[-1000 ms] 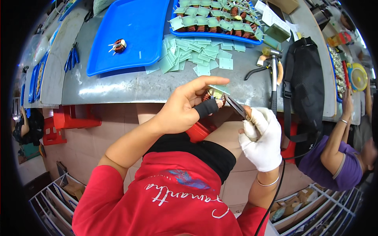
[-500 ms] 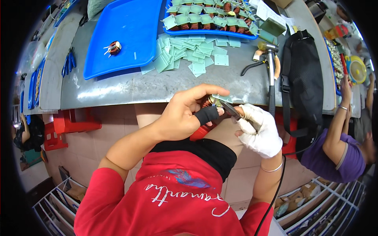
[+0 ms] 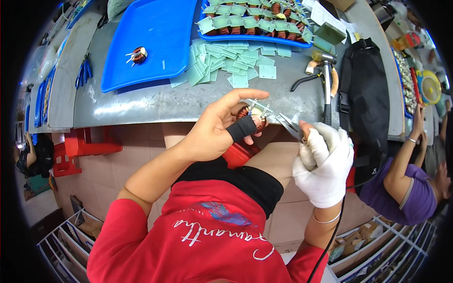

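Fingers of the left hand grip a copper coil nearer the body than the left blue tray, leads up, apparently for access; the white-wrapped right hand holds pliers, jaws apart, right of that tray.

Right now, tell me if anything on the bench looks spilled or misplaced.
Pale green plates lie in an overlapping heap on the metal bench, looking spilled, though perhaps deliberate. In the full blue tray, one copper-wound coil sits atop the rows, breaking their pattern.
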### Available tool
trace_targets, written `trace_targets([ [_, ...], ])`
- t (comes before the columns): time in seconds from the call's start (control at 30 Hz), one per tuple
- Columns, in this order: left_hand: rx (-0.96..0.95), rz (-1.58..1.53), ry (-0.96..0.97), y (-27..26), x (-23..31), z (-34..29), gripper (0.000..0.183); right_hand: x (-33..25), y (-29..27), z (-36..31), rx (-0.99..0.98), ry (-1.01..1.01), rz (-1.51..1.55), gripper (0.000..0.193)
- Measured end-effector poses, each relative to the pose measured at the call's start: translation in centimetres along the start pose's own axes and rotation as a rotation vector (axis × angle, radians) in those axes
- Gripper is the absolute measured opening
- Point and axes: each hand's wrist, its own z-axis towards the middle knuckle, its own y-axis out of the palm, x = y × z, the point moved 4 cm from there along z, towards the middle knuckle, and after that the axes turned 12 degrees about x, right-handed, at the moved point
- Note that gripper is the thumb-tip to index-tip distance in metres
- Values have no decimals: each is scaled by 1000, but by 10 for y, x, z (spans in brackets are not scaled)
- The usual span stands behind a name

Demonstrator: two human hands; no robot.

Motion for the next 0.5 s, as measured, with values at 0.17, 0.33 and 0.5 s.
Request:
trace_targets([
  [0.17, 6, 45, -16, 5, 4, -4, 42, -14, -4, 10, -12, -116, -270, 49],
  [0.33, 21, 119, 31, 11, 7, -11, 37, -15, 2, 3, -70, -151, -236, 45],
  [0.5, 104, -61, -68, 18, -2, -14, 32, -18, 1, -2, -133, -207, -254, 49],
])
